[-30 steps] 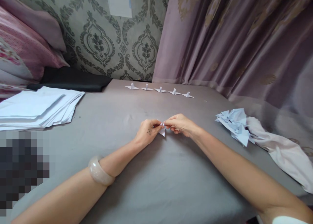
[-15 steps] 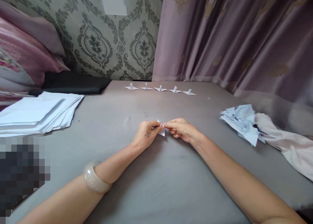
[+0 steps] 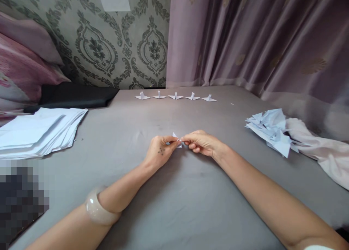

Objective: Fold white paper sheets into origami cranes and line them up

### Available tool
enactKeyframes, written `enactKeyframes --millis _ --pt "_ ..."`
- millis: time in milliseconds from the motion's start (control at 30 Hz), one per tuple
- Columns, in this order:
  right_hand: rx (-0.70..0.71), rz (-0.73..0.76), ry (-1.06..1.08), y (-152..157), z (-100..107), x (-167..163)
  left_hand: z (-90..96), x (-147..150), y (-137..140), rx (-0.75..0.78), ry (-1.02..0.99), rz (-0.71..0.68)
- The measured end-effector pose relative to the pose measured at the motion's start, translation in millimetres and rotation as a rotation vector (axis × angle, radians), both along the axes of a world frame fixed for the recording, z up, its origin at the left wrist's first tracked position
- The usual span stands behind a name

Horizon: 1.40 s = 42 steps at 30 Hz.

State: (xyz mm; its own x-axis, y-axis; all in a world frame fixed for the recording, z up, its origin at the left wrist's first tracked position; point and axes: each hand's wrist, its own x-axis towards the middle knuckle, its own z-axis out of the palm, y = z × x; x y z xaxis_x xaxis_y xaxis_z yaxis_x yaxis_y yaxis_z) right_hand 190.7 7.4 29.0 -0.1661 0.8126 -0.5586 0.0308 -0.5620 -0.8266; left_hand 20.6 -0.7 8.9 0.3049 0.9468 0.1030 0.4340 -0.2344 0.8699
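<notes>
Both the left hand (image 3: 159, 152) and right hand (image 3: 200, 142) pinch the small white folded paper piece (image 3: 176, 140) between closed fingers, and uneven pulling could tear it or skew its crease.

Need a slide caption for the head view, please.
Both hands, left hand and right hand, pinch a small folded paper piece over grey cloth; five folded figures line the far edge.

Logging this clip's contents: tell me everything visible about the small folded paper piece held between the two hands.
The small folded paper piece is white, thin-looking paper creased into pointed flaps, one tip sticking up and one pointing down. It is pinched from both sides, by the left hand and the right hand, whose fingertips cover its middle. It sits just above the grey cloth surface; whether it touches the cloth cannot be told. Its full shape is hidden.
</notes>
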Motion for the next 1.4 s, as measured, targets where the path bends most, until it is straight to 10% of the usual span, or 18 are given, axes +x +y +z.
enactKeyframes --millis 267,633,1000,1400 --pt "0.101 -0.068 0.019 -3.1 -2.7 -3.3 -7.4 0.6 4.2 0.059 -0.042 0.093" --pt "0.980 0.298 -0.849 -29.3 -18.0 -15.2 -1.2 -1.9 3.1 0.039 0.062 0.186" --pt "1.092 0.376 -1.165 -16.3 -25.6 5.9 -8.6 -12.2 14.7 0.238 0.290 0.055" --pt "1.071 0.230 -0.998 -19.8 -23.4 -0.7 -1.2 -5.0 3.6 -0.007 0.293 0.070"
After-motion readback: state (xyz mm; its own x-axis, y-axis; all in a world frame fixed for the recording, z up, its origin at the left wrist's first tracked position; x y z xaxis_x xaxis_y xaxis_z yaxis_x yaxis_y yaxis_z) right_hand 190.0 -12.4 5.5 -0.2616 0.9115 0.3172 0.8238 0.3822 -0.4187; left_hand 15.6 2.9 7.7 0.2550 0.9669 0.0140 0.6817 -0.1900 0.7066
